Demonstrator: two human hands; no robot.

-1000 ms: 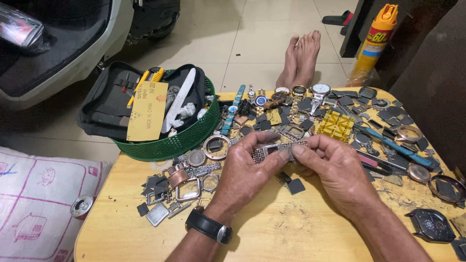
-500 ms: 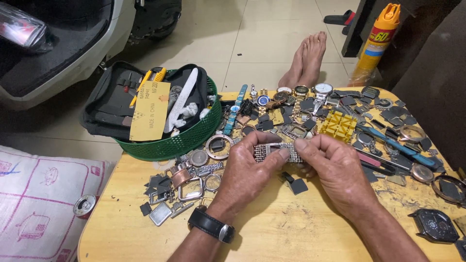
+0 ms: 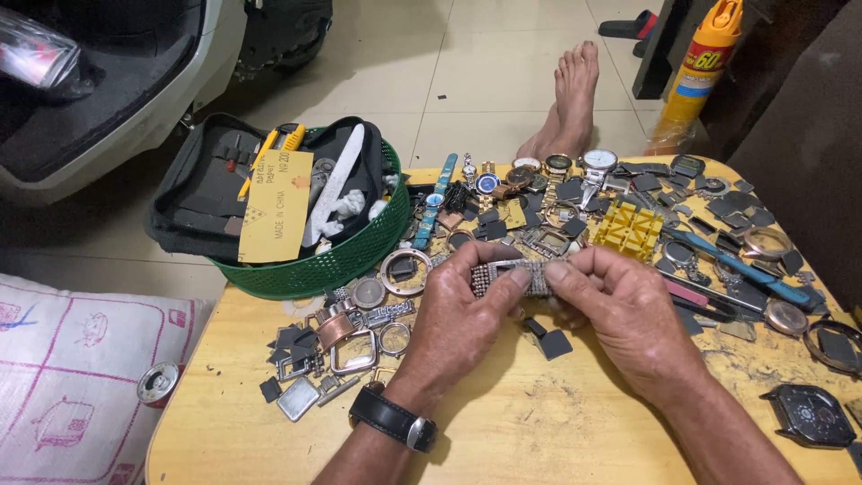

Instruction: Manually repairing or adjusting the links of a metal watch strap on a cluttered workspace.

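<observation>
Hands met above the yellow wooden bench [image 3: 503, 440]; the left hand [image 3: 462, 319] and right hand [image 3: 624, 310] each pinched an end of a silver metal-link watch strap [image 3: 514, 275]; a green plastic mesh basket [image 3: 314, 269] beside them held a black tool pouch [image 3: 202, 189], a tan card [image 3: 277, 207] and a yellow-handled tool [image 3: 274, 142].

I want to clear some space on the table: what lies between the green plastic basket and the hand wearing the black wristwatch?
In the head view, between green plastic basket and left hand lie loose metal watch cases and rings, scattered on the wooden table.
</observation>
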